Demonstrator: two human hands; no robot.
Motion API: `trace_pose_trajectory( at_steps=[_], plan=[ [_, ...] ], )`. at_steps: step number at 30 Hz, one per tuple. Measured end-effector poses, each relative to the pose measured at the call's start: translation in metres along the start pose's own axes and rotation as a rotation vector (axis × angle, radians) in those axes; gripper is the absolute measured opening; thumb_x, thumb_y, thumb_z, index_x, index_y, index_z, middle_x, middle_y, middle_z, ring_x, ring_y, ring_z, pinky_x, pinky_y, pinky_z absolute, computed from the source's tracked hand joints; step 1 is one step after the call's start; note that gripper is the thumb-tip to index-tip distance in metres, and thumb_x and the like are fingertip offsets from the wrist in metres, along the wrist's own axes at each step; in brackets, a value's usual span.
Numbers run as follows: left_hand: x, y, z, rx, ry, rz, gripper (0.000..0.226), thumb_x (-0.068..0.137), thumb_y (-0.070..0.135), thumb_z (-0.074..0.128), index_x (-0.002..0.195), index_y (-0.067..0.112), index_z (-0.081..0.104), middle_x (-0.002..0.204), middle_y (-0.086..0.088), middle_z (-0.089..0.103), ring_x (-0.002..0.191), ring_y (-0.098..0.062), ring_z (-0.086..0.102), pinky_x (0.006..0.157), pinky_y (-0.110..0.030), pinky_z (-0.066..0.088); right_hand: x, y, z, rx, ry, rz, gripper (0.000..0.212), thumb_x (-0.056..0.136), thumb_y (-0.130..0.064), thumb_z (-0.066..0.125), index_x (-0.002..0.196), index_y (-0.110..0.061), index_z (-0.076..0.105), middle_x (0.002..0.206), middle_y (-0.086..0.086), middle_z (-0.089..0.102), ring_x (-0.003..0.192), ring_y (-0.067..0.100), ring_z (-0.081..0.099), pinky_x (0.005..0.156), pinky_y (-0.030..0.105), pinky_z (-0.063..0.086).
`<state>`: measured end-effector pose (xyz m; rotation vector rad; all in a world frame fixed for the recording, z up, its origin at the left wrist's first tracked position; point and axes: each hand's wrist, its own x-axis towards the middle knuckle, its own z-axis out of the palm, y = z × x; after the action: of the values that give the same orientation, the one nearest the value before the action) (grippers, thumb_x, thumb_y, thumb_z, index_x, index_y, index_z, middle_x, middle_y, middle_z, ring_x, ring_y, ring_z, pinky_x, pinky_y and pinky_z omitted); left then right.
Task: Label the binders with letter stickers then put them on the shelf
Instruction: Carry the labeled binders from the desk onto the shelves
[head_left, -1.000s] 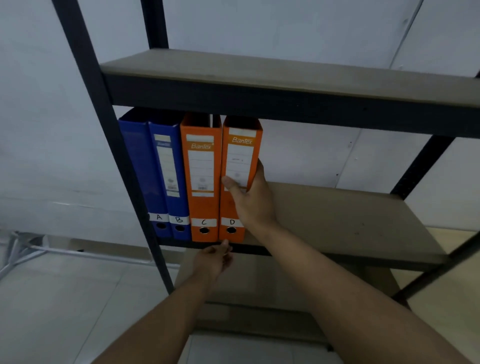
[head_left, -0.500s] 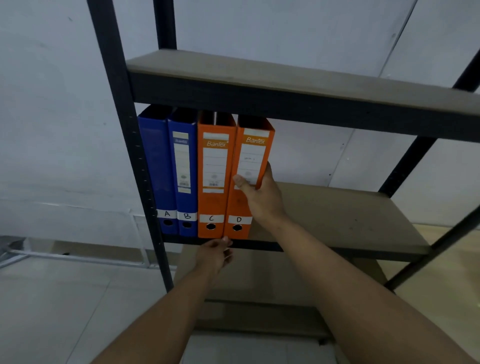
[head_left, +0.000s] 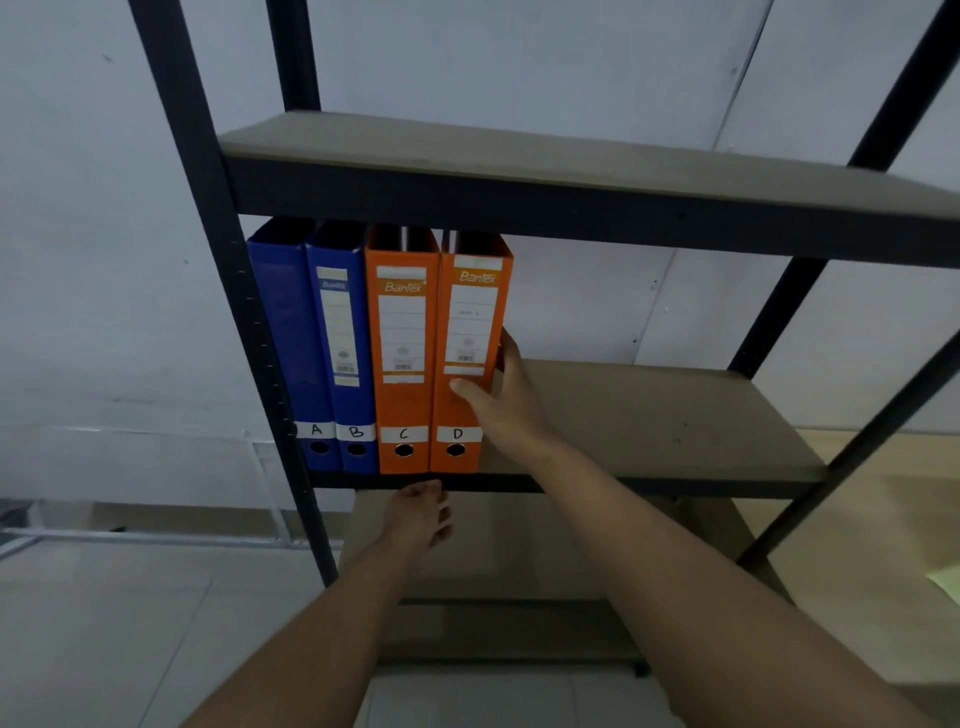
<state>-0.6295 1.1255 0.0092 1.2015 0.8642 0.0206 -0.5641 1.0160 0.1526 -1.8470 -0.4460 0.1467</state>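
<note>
head camera looks up at a dark metal rack (head_left: 218, 249) with flat brown board for each shelf (head_left: 649, 415), where four stiff, glossy binders stand upright side by side at the left end. the blue binders (head_left: 311, 338) wear white stickers "a" and "b", and the orange "bantex" c binder (head_left: 405, 338) and d binder (head_left: 467, 322) stand beside them. the right hand (head_left: 511, 400) grasps the d binder, thumb on its spine, while the left hand (head_left: 418, 517) is relaxed, holding nothing, just under the shelf edge.

Pale, scuffed wall (head_left: 104, 260) is shown behind, bordered at its foot by a beige skirting strip (head_left: 182, 517). Light tiled floor (head_left: 104, 623) is crossed at far left by white metal bars (head_left: 130, 538). A yellow-green sheet (head_left: 948, 587) is cut off at the right edge, against a tan surface (head_left: 883, 519).
</note>
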Motion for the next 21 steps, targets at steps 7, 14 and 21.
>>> trace_pose_trajectory(
  at_steps=[7,14,21],
  plan=[
    [-0.006,-0.012,0.023,0.060,-0.048,0.022,0.011,0.109,0.025,0.058,0.114,0.019,0.066,0.109,-0.004,0.070,0.097,-0.020,0.065,0.075,-0.034,0.057,-0.013,0.023,-0.028,-0.012,0.108,0.068,0.094,0.097,-0.046,0.077,0.168,-0.045,0.015,0.172,-0.007,0.033,0.157,0.019,0.035,0.119,0.049,0.040],
    [-0.030,-0.023,0.077,0.148,-0.083,0.049,0.011,0.109,0.026,0.058,0.104,0.020,0.066,0.103,-0.003,0.071,0.087,-0.018,0.063,0.073,-0.031,0.054,-0.029,0.057,-0.093,0.041,0.192,0.098,0.081,0.099,-0.031,0.078,0.165,-0.038,0.032,0.157,-0.008,0.047,0.144,0.012,0.045,0.116,0.035,0.043],
    [-0.062,-0.039,0.171,0.247,-0.149,0.139,0.020,0.109,0.027,0.056,0.100,0.013,0.067,0.083,-0.004,0.065,0.066,-0.017,0.053,0.058,-0.030,0.042,-0.057,0.095,-0.199,0.095,0.326,0.092,0.069,0.097,-0.023,0.079,0.156,-0.032,0.045,0.135,-0.006,0.056,0.128,0.013,0.053,0.111,0.035,0.048]
  ],
)
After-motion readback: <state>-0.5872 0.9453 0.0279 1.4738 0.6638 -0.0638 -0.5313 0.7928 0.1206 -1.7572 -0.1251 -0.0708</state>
